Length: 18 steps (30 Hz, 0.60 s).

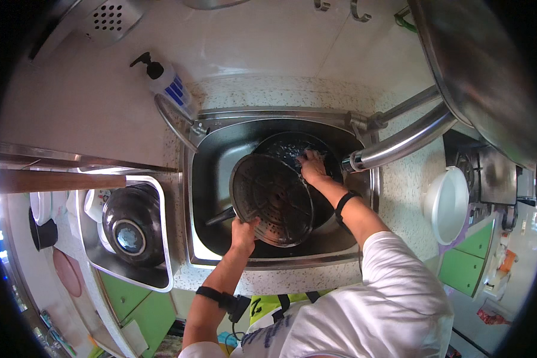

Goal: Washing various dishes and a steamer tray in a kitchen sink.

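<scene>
My left hand (244, 235) grips the near rim of a round perforated metal steamer plate (273, 201), tilted over the sink. My right hand (313, 165) reaches into a dark pan (291, 141) that has water in it. Its fingertips are partly lost in the water, so I cannot tell whether they hold anything. The plate covers part of the pan. A dark handle (220, 217) sticks out to the left from beneath the plate. Both lie within the stainless steel sink (219, 165).
Right of the sink a thick metal tap spout (402, 138) reaches in beside my right hand. A pump bottle (172, 89) and slim curved tap (174, 121) stand back left. A steel tray (168, 268) on the left holds an upturned dark bowl (154, 223). A white basin (447, 206) sits right.
</scene>
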Each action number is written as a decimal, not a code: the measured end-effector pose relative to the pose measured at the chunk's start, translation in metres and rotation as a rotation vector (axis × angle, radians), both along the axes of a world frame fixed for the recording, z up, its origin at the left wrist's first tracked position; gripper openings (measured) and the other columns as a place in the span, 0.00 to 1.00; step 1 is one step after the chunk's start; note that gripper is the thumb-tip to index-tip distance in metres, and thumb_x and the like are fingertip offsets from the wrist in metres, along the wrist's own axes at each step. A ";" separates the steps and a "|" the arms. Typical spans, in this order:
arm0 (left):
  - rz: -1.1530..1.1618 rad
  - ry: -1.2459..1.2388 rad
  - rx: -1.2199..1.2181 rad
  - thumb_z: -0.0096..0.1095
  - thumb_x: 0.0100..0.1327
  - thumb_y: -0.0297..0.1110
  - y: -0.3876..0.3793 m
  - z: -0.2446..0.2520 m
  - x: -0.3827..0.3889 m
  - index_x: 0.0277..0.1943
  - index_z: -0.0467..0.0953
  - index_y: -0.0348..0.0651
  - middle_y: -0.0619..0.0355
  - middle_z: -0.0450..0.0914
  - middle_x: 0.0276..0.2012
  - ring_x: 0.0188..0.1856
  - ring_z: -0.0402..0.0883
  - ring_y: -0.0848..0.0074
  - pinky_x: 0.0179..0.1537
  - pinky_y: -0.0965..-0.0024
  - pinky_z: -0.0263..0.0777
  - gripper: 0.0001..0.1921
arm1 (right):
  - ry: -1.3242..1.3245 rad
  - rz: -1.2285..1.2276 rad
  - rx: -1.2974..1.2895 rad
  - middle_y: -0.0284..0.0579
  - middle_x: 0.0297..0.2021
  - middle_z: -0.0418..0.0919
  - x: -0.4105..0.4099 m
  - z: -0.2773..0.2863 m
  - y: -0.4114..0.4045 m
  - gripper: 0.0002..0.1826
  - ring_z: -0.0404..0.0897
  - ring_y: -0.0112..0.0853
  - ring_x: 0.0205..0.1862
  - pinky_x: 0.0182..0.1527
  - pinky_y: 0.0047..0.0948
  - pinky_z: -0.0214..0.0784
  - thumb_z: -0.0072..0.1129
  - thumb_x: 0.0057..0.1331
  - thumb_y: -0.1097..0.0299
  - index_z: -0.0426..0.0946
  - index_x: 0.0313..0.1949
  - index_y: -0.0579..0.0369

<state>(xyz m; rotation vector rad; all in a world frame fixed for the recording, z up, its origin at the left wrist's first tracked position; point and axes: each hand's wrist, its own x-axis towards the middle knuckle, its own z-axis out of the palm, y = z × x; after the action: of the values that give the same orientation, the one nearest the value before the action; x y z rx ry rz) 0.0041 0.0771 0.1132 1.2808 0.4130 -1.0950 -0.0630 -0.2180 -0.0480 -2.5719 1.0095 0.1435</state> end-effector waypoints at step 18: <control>0.078 -0.159 -0.028 0.54 0.53 0.15 0.021 -0.010 0.004 0.45 0.73 0.33 0.53 0.79 0.37 0.36 0.80 0.67 0.37 0.63 0.75 0.15 | -0.298 0.236 0.466 0.49 0.35 0.78 0.092 0.053 0.084 0.10 0.78 0.43 0.43 0.48 0.40 0.69 0.65 0.51 0.63 0.82 0.31 0.52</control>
<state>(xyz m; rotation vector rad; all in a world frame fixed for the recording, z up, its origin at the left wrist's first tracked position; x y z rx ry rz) 0.0078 0.0976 0.1033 1.3053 0.3244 -0.9232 0.0295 -0.1341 0.0048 -2.1886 0.4915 0.0463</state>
